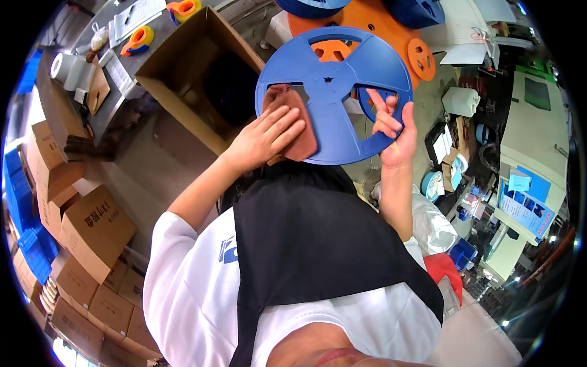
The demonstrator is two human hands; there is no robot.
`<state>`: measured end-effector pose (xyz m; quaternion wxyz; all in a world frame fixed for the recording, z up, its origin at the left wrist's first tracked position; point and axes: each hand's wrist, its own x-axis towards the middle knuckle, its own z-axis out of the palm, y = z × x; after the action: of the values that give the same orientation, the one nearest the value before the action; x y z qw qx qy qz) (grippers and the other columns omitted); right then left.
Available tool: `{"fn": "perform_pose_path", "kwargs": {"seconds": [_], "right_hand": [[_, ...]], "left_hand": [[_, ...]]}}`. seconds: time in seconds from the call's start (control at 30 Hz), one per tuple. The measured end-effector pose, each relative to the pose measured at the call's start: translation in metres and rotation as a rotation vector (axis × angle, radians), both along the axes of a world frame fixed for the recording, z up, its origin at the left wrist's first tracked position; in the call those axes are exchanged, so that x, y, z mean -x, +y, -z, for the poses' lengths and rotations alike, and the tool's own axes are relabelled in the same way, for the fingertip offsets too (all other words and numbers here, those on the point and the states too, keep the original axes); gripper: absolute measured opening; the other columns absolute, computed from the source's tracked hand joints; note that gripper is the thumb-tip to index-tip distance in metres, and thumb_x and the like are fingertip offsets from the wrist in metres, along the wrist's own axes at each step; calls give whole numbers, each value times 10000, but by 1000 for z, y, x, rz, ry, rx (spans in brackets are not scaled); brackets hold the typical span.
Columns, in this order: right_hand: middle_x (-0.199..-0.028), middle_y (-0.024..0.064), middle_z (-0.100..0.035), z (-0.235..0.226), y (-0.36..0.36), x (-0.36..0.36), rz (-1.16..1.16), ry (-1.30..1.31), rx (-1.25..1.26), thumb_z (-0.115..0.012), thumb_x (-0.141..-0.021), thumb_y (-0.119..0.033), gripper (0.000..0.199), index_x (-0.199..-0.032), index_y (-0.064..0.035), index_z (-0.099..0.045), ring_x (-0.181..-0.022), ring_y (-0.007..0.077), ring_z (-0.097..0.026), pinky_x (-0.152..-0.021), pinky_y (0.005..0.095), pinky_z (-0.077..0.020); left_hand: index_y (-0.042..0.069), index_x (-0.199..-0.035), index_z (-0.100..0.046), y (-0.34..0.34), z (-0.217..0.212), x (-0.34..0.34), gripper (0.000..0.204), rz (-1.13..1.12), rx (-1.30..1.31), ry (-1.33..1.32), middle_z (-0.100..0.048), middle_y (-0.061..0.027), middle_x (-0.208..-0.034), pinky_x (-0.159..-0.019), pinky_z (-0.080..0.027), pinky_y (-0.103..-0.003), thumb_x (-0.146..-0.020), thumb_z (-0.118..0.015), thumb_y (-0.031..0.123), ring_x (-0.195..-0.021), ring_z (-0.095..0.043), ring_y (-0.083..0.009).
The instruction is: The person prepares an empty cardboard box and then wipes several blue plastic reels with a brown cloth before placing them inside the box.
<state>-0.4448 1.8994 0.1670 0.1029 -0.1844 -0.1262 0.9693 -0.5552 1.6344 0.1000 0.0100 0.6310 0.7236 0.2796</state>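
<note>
In front of my chest is a blue plastic reel (333,131) with wide cutouts and a small hole in its hub. My right hand (394,131) grips its right rim, with the fingers passing through a cutout and the thumb on the outside. On the reel's left side, my left hand (267,136) lies over a reddish-brown cloth (304,137) and presses it to the blue face. The fingers of this hand are close together, and part of the cloth is hidden beneath them.
An open cardboard box (174,79) with something dark inside stands at the left. Beyond the reel is an orange disc (379,18) with more blue reels (419,9) on it. Tape dispensers (139,39) rest on a dark table (73,119). Stacked cartons (98,226) are at far left.
</note>
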Motion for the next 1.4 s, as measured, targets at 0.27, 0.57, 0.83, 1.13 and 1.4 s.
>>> {"fn": "perform_pose_path", "kwargs": {"seconds": [0.27,0.57,0.83,1.13,1.4], "right_hand": [[-1380,176,-379,-19,-12,8,31,-18,-843,-453,-934,-394,520,-1292,-21,-405,-1232,307,-424,-965,400,-383],[-1327,101,-455,12,-1,-20,292,-420,-1104,-414,-963,-313,398,-1246,-35,-457,-1178,242,-458,-930,351,-379],[-1281,81,-475,28,-39,2,-49,-423,-1008,-414,-969,-257,463,-1371,-44,-329,-1058,180,-540,-883,292,-438],[-1353,77,-410,55,-52,22,-267,-394,-1165,-470,-944,-185,510,-1388,-12,-287,-1166,199,-477,-898,292,-428],[-1338,51,-431,114,-39,14,-524,-601,-1133,-533,-913,-206,462,-1324,-31,-414,-1051,130,-497,-838,250,-441]], "left_hand": [[23,-1131,-512,-6,36,1,281,-540,-668,-1873,-600,-94,-1066,-813,-518,-339,-862,-576,69,-941,-612,-204],[39,-1223,-459,-38,39,-1,420,-325,-793,-2166,-564,-114,-1173,-934,-453,-412,-844,-610,140,-1098,-547,-249],[2,-1211,-466,-56,37,-5,429,-400,-777,-2131,-573,-131,-1153,-914,-466,-405,-838,-617,153,-1059,-569,-251],[12,-1104,-541,-110,75,1,328,-693,-800,-1995,-611,-79,-1037,-766,-489,-277,-816,-637,139,-906,-596,-152],[-13,-1094,-531,-129,169,42,276,-1274,-311,-1222,-638,-122,-964,-778,-477,-347,-836,-543,85,-884,-620,-249]]}}
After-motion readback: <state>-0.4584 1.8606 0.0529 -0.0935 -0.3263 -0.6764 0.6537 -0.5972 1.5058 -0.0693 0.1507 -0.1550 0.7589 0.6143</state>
